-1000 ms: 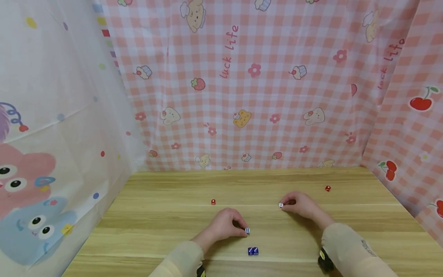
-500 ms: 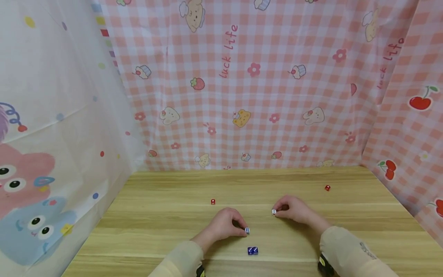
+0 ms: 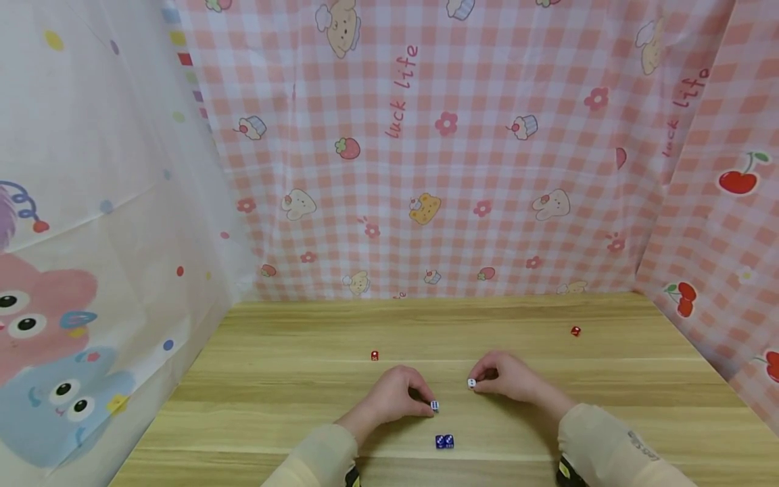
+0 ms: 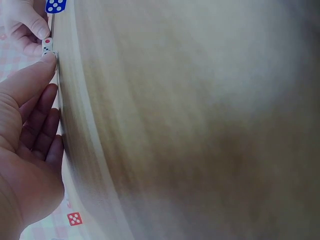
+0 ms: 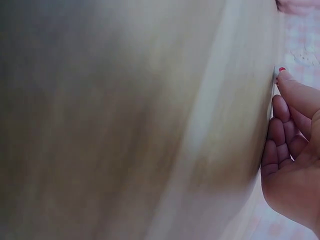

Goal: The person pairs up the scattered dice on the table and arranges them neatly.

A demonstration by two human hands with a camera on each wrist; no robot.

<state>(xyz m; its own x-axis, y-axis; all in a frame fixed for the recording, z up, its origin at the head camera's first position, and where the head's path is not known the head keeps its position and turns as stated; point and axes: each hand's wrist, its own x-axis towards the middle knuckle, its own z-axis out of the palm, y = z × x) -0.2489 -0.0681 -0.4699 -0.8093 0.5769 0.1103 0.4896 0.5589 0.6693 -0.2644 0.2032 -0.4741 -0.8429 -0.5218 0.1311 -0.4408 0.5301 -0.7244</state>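
Near the middle of the wooden table, my left hand (image 3: 397, 398) pinches a white die (image 3: 435, 406) between thumb and fingertips. My right hand (image 3: 508, 377), a short way off to the right and a little farther back, pinches a second white die (image 3: 471, 383) the same way. In the right wrist view only a corner of this second die (image 5: 281, 70) shows past the thumb. A pair of blue dice (image 3: 445, 442) sits side by side just in front of the left hand's die.
A red die (image 3: 374, 356) lies behind the left hand, and another red die (image 3: 575, 331) is at the back right of the table (image 3: 292, 331). Printed cloth (image 3: 426, 162) hangs along the back and both sides.
My right hand has slid its white die leftward and nearer to me, towards the left hand. The left hand, the blue dice and the red dice have stayed put.
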